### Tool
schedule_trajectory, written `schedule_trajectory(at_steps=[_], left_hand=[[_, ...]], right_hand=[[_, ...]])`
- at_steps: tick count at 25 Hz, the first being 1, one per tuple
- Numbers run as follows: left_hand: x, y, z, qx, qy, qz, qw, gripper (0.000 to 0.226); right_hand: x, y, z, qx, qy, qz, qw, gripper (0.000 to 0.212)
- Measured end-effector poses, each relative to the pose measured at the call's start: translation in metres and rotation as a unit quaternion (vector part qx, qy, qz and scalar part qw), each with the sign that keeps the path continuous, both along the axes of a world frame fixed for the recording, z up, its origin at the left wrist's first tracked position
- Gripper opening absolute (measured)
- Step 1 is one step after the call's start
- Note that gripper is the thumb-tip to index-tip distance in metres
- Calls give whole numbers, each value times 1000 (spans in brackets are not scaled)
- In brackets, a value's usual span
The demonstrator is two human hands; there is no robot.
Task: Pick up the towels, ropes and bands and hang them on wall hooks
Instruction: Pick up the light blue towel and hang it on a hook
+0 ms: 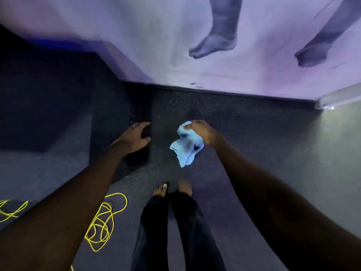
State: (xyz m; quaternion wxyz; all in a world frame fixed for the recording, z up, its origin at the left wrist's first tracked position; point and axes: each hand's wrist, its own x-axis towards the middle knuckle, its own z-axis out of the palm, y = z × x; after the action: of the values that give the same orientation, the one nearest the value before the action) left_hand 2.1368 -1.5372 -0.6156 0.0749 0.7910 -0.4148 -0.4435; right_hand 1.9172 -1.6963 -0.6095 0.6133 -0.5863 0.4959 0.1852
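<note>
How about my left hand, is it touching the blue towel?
Apart. The head view shows dark floor between the left hand and the blue towel; only the right hand grips it.

Your right hand (203, 133) grips a crumpled light blue towel (185, 146) by its top, and the cloth hangs below your fingers over the dark speckled floor (244, 122). Your left hand (132, 137), beside it and apart from the towel, spreads loosely bent fingers over the edge of a dark block (109, 114). Below your left forearm, a yellow rope (103, 222) lies in loose loops. Your bare feet (161, 189) stand below and between both hands.
</note>
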Motion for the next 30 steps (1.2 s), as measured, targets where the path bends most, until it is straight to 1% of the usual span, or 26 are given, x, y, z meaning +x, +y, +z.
schedule_trajectory(at_steps=[1,2,3,4,8,11,13,16,17,18,19,20,22,23,26,29,30], left_hand=[[2,11,31,-12,-13,5,1000,65],[3,25,60,-23,-24,16,999,66],[4,38,84,-34,-36,25,998,66],[6,53,106,-43,-49,33,997,66],[4,129,199,-77,-81,50,993,64],[-2,191,255,-105,-105,52,987,64],[-4,236,285,-119,-120,75,983,64],[-9,314,330,-140,-148,125,971,66],[-13,341,344,-146,-163,145,965,66],[-19,370,356,-147,-175,170,959,65],[-28,398,370,-150,-185,196,951,64],[-36,424,383,-152,-187,220,945,63],[-53,479,406,-151,-195,259,934,63],[-59,508,418,-146,-203,278,927,62],[-71,594,448,-139,-229,326,907,62],[-70,665,468,-139,-245,355,892,64],[-66,690,473,-141,-252,366,885,64]], right_hand=[[5,5,34,46,-13,-47,998,28],[7,15,65,4,-40,-78,996,24],[6,23,89,-16,-55,-113,992,22],[3,32,115,-15,-51,-127,990,20],[-10,85,227,-118,-76,-56,989,20],[-20,120,276,-214,-87,-14,973,15],[-26,143,298,-259,-97,17,961,22],[-29,186,343,-300,-136,64,942,20],[-27,201,354,-313,-151,89,934,26],[-26,220,364,-320,-158,116,927,35],[-20,235,368,-328,-173,143,918,39],[-14,255,379,-326,-181,170,912,33],[1,298,395,-313,-208,223,899,13],[12,321,403,-307,-227,248,890,10],[40,394,440,-293,-261,304,868,16],[74,454,468,-292,-288,329,850,23],[87,478,481,-291,-299,343,842,23]])
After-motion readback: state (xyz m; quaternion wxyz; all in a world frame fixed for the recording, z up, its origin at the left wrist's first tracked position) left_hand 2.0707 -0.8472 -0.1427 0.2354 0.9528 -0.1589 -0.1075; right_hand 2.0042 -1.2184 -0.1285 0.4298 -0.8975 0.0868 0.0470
